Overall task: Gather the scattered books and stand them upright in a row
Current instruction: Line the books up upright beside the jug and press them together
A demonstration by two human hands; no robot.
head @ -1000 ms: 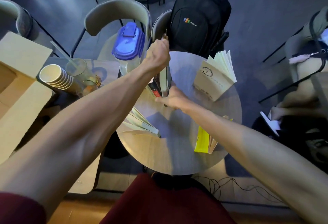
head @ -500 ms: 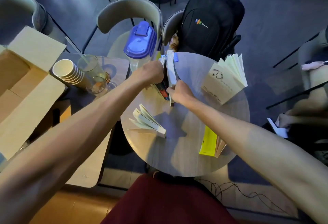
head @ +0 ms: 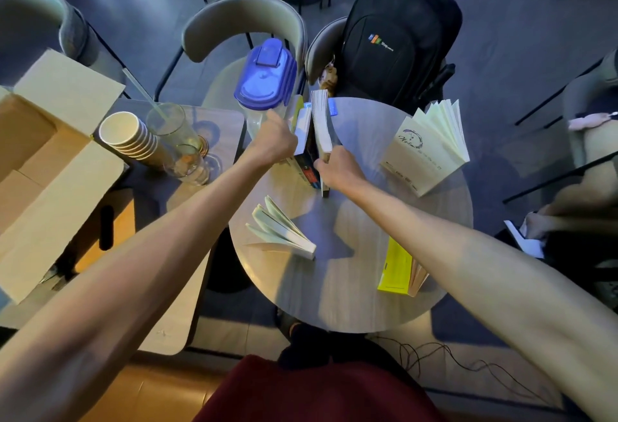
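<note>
A few books stand upright in a row (head: 309, 134) at the far left of the round table (head: 351, 288). My left hand (head: 272, 141) presses the row's left side. My right hand (head: 336, 166) grips the rightmost book (head: 321, 126) near its base. A white book (head: 282, 229) stands fanned open at the table's near left. A cream book (head: 424, 149) stands fanned open at the right. A yellow book (head: 398, 266) stands at the near right, next to my right forearm.
A clear pitcher with a blue lid (head: 264, 80) stands just left of the row. On a side table sit stacked paper cups (head: 128, 136) and glasses (head: 180, 147). An open cardboard box (head: 43, 161) is at the left. A black backpack (head: 398, 40) rests on a chair behind.
My left hand has dropped from the top of the books to the row's left side. My right hand has moved up along the rightmost book. The row stands straighter.
</note>
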